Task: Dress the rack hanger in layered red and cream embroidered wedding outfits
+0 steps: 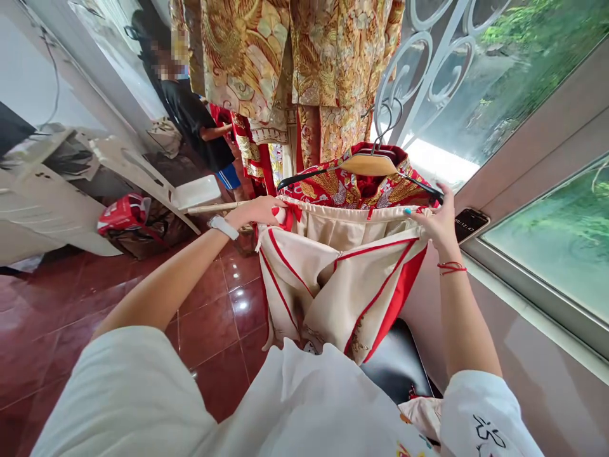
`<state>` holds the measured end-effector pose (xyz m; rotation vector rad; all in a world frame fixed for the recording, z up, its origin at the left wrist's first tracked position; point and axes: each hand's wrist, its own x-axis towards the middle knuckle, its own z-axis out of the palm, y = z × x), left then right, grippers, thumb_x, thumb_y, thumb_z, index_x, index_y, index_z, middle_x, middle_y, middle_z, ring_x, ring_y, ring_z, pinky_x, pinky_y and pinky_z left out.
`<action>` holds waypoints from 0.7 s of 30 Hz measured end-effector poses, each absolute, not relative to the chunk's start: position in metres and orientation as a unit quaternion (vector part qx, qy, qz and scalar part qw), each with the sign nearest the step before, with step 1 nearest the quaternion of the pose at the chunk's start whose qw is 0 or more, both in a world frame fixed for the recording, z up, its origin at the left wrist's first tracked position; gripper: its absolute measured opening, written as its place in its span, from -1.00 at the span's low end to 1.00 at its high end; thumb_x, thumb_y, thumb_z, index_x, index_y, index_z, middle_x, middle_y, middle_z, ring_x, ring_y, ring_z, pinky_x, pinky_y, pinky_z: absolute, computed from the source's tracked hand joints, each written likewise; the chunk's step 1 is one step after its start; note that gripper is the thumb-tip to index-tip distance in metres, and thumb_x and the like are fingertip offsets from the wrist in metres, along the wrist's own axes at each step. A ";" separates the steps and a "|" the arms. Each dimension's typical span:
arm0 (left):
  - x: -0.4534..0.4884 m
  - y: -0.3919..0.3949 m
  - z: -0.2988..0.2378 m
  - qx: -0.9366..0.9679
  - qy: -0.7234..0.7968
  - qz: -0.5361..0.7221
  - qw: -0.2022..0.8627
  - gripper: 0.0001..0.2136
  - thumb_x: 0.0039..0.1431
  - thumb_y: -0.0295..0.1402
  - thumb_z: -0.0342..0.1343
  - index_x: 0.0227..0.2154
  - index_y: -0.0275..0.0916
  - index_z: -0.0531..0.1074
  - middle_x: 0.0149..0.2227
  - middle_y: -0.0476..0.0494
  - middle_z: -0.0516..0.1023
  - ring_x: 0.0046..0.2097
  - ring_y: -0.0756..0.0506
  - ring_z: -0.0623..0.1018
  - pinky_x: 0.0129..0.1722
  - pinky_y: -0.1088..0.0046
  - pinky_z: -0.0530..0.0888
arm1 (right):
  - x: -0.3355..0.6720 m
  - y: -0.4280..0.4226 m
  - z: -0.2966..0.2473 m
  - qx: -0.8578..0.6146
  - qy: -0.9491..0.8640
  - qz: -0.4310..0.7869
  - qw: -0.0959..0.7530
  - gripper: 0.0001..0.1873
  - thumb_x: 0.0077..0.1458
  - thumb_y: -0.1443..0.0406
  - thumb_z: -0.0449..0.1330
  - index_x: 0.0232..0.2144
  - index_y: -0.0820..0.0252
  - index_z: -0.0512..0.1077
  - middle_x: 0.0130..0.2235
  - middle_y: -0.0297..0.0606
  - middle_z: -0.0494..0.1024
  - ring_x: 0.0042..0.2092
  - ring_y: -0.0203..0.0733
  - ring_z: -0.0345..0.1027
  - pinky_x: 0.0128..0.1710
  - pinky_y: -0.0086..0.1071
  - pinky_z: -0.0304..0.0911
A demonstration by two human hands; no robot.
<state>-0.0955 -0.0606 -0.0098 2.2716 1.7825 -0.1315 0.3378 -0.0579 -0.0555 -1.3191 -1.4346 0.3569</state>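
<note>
My left hand [257,212] pinches the left end of the waistband of a cream skirt with red trim [333,273], which hangs inside out below a wooden hanger [368,165]. My right hand [438,225] grips the waistband's right end, beside the hanger's black bar. A red and gold embroidered garment [342,184] lies over the hanger. The hanger's hook hangs on a white window grille [428,70].
Gold embroidered robes [295,57] hang behind. A phone [471,222] lies on the window sill. Another person in black [190,108] stands at the back left. White plastic chairs [118,165] and a red bag [121,212] are on the red tiled floor. A black seat [394,365] is below the skirt.
</note>
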 end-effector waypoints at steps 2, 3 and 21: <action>-0.097 -0.051 -0.011 0.782 0.610 -0.045 0.120 -0.37 -0.05 -0.34 0.22 0.18 -0.27 0.45 0.14 -0.16 0.54 0.11 -0.20 0.53 0.11 0.46 0.38 | 0.334 -0.045 -0.056 -0.563 -0.594 0.161 0.552 -0.15 -0.30 0.15 0.48 0.07 0.21 0.33 0.02 -0.05 0.48 -0.25 -0.11 0.47 -0.18 -0.19 0.44; -0.098 -0.047 -0.013 0.785 0.607 -0.044 0.114 -0.38 -0.05 -0.34 0.22 0.17 -0.27 0.46 0.14 -0.17 0.54 0.11 -0.21 0.53 0.11 0.46 0.38 | 0.333 -0.042 -0.055 -0.565 -0.591 0.159 0.554 -0.18 -0.30 0.14 0.48 0.04 0.21 0.33 -0.03 -0.08 0.48 -0.23 -0.10 0.45 -0.14 -0.18 0.42; -0.114 0.006 0.006 0.809 0.584 -0.042 0.042 -0.50 0.07 -0.31 0.18 0.09 -0.36 0.52 0.04 -0.22 0.58 0.09 -0.27 0.53 0.07 0.34 0.39 | 0.344 -0.040 -0.048 -0.566 -0.603 0.122 0.549 -0.26 -0.26 -0.01 0.48 -0.10 0.14 0.27 -0.27 -0.25 0.45 -0.30 -0.06 0.44 -0.25 -0.16 0.40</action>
